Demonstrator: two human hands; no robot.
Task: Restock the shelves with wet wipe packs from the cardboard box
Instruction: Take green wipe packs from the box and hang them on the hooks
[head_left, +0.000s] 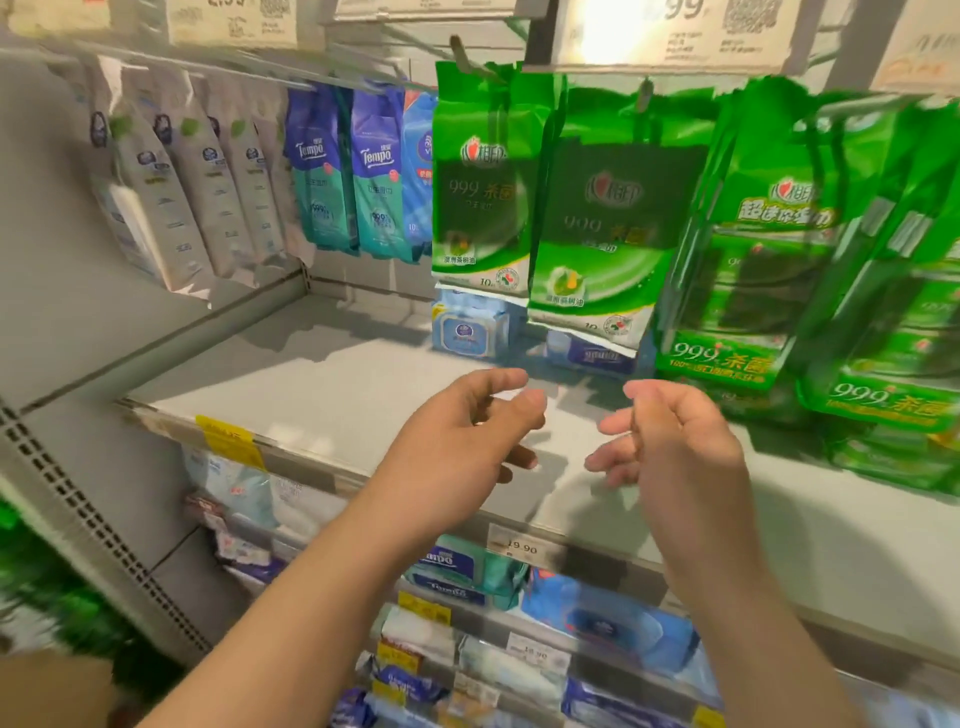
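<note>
Both my hands hover over the grey shelf board (322, 384), holding nothing. My left hand (462, 436) has loosely curled fingers and sits a little left of my right hand (670, 441), whose fingers are also relaxed. Two blue wet wipe packs (470, 330) lie at the back of the shelf, behind the hands. Green wet wipe packs (597, 228) hang from hooks above them, and larger green bundles (737, 291) stand on the shelf at the right. A brown cardboard box corner (57, 691) shows at the bottom left, blurred.
White pouches (176, 187) and blue Tempo packs (379, 171) hang at the upper left. Lower shelves hold blue and white wipe packs (613, 618) behind price tags (519, 545). A perforated grey upright (93, 525) borders the shelf's left side.
</note>
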